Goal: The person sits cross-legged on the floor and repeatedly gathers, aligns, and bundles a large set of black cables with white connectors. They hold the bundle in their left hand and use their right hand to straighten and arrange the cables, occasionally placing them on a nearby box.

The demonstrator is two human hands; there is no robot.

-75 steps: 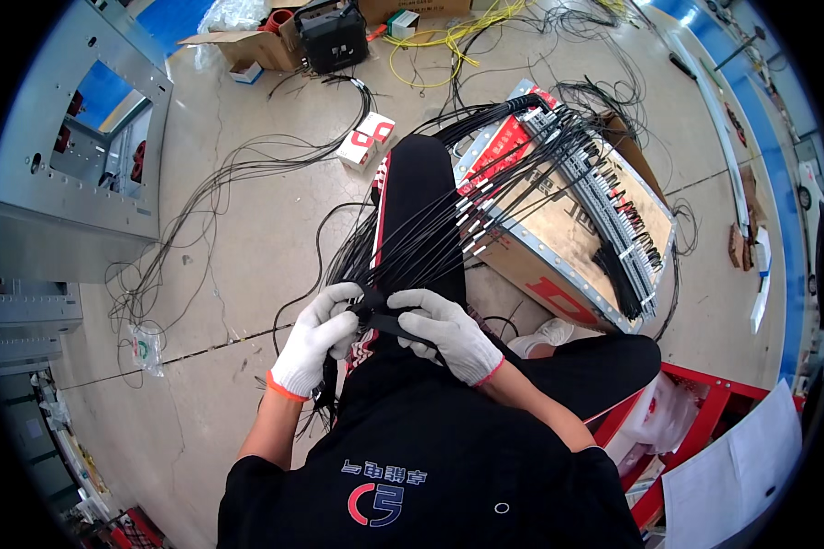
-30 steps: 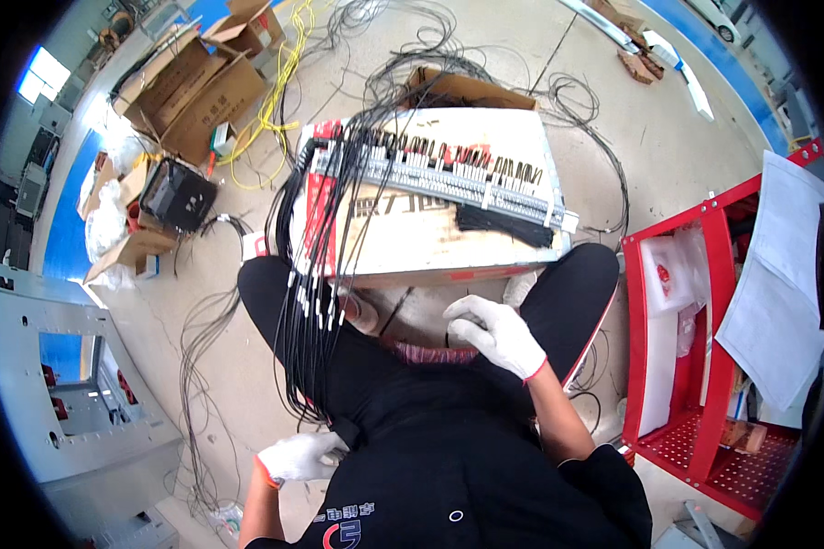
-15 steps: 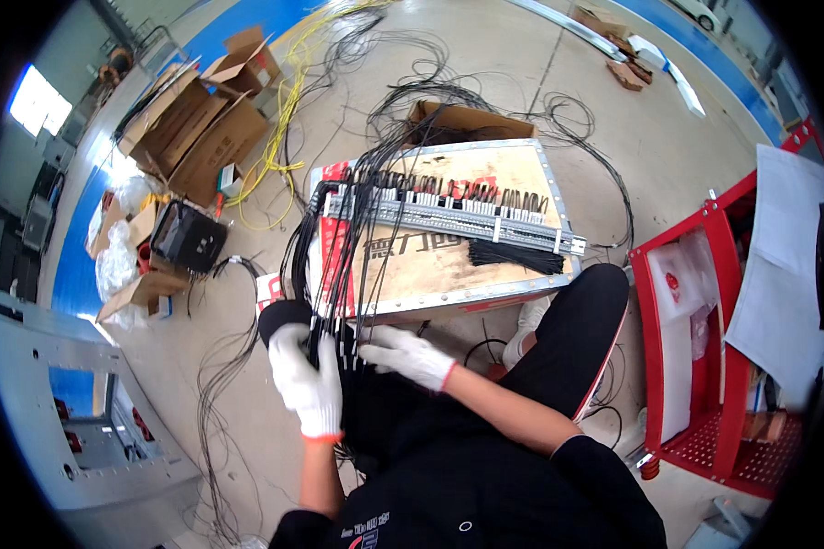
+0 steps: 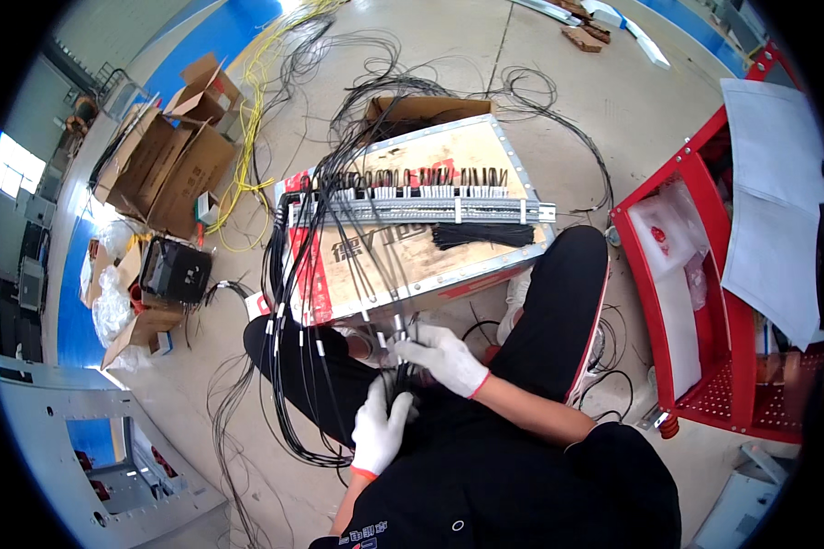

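Both my hands wear white gloves and meet over my lap at a small group of black wires with white sleeve markers (image 4: pixel 400 331). My right hand (image 4: pixel 441 359) closes its fingers around these wires from the right. Just below, my left hand (image 4: pixel 380 428) is curled around their lower part; its fingertips are slightly blurred. Several other black wires (image 4: pixel 288 403) with white markers hang loose over my left leg. All of them run up to a metal rail (image 4: pixel 412 210) lined with terminals and looped wires, lying on a wooden case (image 4: pixel 375 265).
A bunch of short black strips (image 4: pixel 481 236) lies on the case below the rail. An open cardboard box (image 4: pixel 430 110) stands behind it. To the right is a red metal rack (image 4: pixel 641 265), to the left a grey metal frame (image 4: pixel 55 439). Cables (image 4: pixel 238 403) trail over the floor.
My left hand has let go of the larger wire bunch on the left and moved right to join my right hand. Wires now hang loose over my left leg. The view has shifted.
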